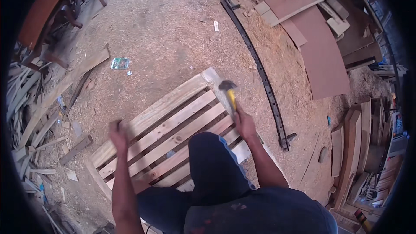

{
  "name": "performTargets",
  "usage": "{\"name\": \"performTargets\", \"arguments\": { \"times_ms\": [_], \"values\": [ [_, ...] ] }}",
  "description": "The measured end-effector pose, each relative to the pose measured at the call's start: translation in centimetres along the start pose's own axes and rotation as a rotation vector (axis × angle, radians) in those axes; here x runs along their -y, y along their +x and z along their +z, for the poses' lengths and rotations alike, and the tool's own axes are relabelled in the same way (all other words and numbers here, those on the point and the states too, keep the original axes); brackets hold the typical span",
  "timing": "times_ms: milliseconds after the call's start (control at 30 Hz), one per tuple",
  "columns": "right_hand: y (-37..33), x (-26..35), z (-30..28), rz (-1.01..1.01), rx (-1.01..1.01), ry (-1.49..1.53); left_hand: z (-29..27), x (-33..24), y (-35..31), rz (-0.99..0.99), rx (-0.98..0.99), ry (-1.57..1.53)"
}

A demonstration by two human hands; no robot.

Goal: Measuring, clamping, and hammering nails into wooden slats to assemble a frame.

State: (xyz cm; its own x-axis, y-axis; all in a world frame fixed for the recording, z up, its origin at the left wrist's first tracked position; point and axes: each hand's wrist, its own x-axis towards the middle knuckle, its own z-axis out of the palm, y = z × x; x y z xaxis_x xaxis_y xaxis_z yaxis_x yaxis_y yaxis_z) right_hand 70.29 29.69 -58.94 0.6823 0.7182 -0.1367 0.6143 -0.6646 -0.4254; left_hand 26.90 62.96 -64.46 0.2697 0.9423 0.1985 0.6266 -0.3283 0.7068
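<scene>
A slatted wooden frame [151,109] lies on the ground before me, its pale rails joined to several parallel slats. Over its far right corner, my right hand [245,125] is wrapped round the yellow handle of a hammer [231,94]. The hammer's dark head points away from me, near the frame's end rail [211,77]. My left hand [119,136] is raised over the left part of the long outer rail. Motion smears its fingers, and I cannot make out anything in them. My knee [212,160] hides the frame's near right part.
A long black bar clamp [260,67] lies to the right. Boards and brown panels [323,60] are piled at the far right, with thick timbers [351,141] nearer. Scrap wood [26,125] heaps up on the left, below a wooden table [45,11]. Shavings cover the floor.
</scene>
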Motion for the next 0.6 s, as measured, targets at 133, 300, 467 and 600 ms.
{"name": "performTargets", "arguments": {
  "times_ms": [133, 300, 467, 600],
  "values": [
    [2.5, -3.7, 0.2, -0.051, 0.086, 0.044, 14.3, -14.2, 2.3, 0.050, 0.126, -0.027],
    [5.6, -6.9, 0.0, -0.052, 0.136, 0.109, 29.5, -24.1, 3.9, 0.113, 0.114, 0.071],
    [7.3, -9.2, 1.0, -0.034, 0.199, 0.200, 36.8, -26.5, 4.0, 0.032, 0.096, -0.003],
    [9.0, -9.5, 1.5, -0.113, 0.107, 0.354, 38.6, -26.4, 4.5, 0.050, 0.081, -0.016]
  ]
}}
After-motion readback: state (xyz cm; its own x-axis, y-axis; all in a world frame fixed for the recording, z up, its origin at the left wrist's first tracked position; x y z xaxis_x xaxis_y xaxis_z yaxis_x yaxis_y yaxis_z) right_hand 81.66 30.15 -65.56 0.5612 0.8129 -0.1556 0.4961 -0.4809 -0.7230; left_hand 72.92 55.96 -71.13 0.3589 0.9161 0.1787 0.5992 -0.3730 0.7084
